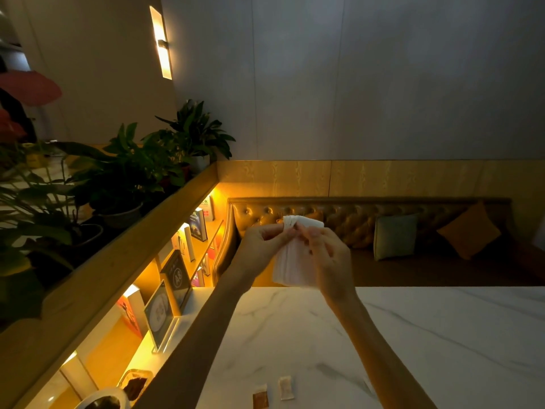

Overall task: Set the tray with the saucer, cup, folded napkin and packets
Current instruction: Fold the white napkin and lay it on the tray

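Note:
Both my hands are raised above the far edge of the white marble table (413,335), holding a white paper napkin (292,261) between them. My left hand (265,246) pinches its upper left corner. My right hand (327,255) grips the napkin's upper right side, and the sheet hangs down partly folded. Two small packets lie on the table near the bottom edge: a brown packet (260,397) and a white packet (286,387). No tray, saucer or cup shows clearly in the frame.
A lit wooden shelf with books and framed signs (165,308) runs along the left, with potted plants (126,178) on top. A tufted brown sofa with cushions (395,236) stands beyond the table. A white dish rim (103,398) and a dark container (135,382) sit at bottom left.

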